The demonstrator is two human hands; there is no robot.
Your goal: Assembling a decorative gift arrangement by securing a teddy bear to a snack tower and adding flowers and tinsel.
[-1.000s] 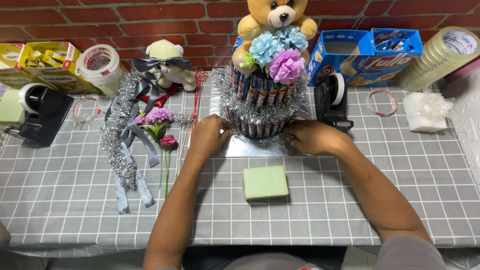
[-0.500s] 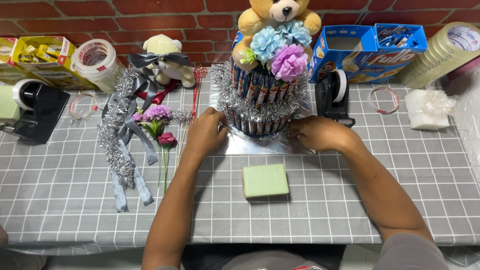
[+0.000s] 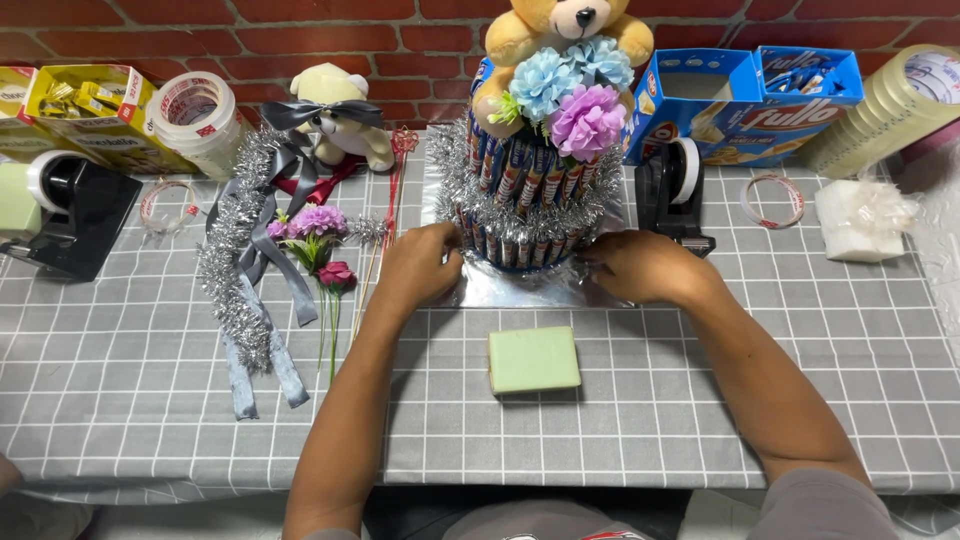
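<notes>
Nearest the person, a pale green block (image 3: 534, 360) lies flat on the grey checked tabletop (image 3: 130, 400), between the two forearms and clear of both, so it stays within reach without crowding the work.

Just beyond it, both hands meet the base of a snack tower (image 3: 525, 195), a round stack of upright wrapped sticks ringed with silver tinsel and standing on a foil board (image 3: 520, 288). The left hand (image 3: 420, 268) presses its curled fingers against the tower's lower left edge; its grip looks closed on the tinsel or wrappers there, though what exactly is pinched cannot be told. The right hand (image 3: 640, 265) rests at the lower right edge, fingers bent toward the base, loosely closed and touching it. With one hand on each side, the tower is probably being braced so it does not tip or turn.

Left of the left arm lie a tinsel strand (image 3: 235, 270), a grey ribbon (image 3: 285, 290) and small artificial flowers (image 3: 318, 225), spread out apart from each other. A black tape dispenser (image 3: 678, 195) stands just right of the tower; another one (image 3: 60, 210) sits at the far left.

On top, paper flowers (image 3: 570, 100) and a teddy bear (image 3: 565, 25) crown the tower. Against the brick wall (image 3: 300, 40) stand a tape roll (image 3: 195, 110), a small plush (image 3: 340, 110), yellow boxes (image 3: 85, 115) and blue boxes (image 3: 745, 100).
</notes>
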